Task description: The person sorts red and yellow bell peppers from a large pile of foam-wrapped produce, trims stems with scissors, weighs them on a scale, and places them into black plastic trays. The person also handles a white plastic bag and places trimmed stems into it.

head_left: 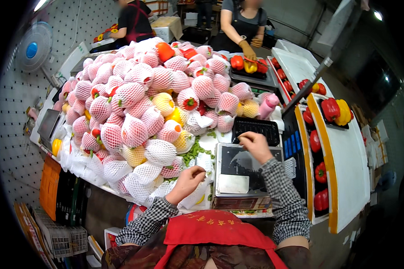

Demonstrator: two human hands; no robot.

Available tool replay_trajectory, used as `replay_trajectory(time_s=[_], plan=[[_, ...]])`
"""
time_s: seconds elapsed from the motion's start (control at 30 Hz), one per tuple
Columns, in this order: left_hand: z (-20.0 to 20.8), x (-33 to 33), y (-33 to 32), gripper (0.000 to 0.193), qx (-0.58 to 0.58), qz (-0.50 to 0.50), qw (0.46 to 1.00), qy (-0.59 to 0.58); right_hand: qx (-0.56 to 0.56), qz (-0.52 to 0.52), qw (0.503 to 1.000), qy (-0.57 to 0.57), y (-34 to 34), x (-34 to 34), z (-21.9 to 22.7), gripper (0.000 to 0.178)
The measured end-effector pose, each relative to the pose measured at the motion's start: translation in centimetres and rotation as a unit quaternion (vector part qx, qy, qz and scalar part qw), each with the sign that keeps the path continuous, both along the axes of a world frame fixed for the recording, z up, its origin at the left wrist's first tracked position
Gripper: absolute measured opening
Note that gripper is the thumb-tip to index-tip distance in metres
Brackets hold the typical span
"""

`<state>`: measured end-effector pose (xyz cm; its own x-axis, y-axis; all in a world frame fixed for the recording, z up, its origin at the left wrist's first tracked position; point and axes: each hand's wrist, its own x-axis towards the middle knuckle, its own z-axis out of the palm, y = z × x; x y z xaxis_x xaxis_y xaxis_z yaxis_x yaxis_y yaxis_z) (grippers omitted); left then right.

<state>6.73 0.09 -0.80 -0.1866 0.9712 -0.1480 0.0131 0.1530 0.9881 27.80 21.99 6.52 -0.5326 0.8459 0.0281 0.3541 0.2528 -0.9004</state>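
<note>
My right hand (255,145) rests at the near edge of an empty black plastic tray (256,127), its fingers curled on the tray's rim, just above a silver weighing scale (243,170). My left hand (187,180) hovers left of the scale, fingers pinched over white foam nets and green stems; what it pinches is too small to tell. A big heap of bell peppers in white foam nets (148,103) fills the table to the left.
White foam boxes (345,161) on the right hold trays of red and yellow peppers. A person in yellow gloves (248,49) handles peppers at the back, another stands at back left. A fan (33,47) hangs on the left wall. Crates sit under the table.
</note>
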Motion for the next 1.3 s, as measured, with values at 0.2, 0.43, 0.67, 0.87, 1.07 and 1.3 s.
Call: replay_trajectory(time_s=[0.2, 0.43, 0.67, 0.87, 1.07, 1.3], plan=[[0.7, -5.1, -2.3, 0.041, 0.159, 0.21, 0.87, 0.415, 0.013, 0.112, 0.993, -0.022, -3.2, -10.5, -3.5, 0.029], [-5.0, -8.5, -3.5, 0.068, 0.047, 0.206, 0.819, 0.534, 0.094, 0.114, 0.989, 0.02, -3.9, -19.3, -5.1, 0.046], [-4.8, -8.4, -3.3, 0.065, 0.048, 0.202, 0.805, 0.556, 0.263, 0.005, 0.965, -0.007, 2.0, -22.7, -4.1, 0.048], [-4.4, -8.4, -2.8, 0.065, 0.036, 0.194, 0.812, 0.549, 0.212, -0.034, 0.973, -0.082, 6.2, -25.2, -4.4, 0.038], [-4.5, -8.5, -2.7, 0.063, 0.03, 0.195, 0.811, 0.551, 0.259, -0.002, 0.963, -0.075, 7.8, -25.2, -3.9, 0.036], [-4.7, -8.4, -2.5, 0.06, 0.025, 0.198, 0.812, 0.549, 0.402, -0.122, 0.897, -0.14, 12.7, -24.9, -1.0, 0.064]])
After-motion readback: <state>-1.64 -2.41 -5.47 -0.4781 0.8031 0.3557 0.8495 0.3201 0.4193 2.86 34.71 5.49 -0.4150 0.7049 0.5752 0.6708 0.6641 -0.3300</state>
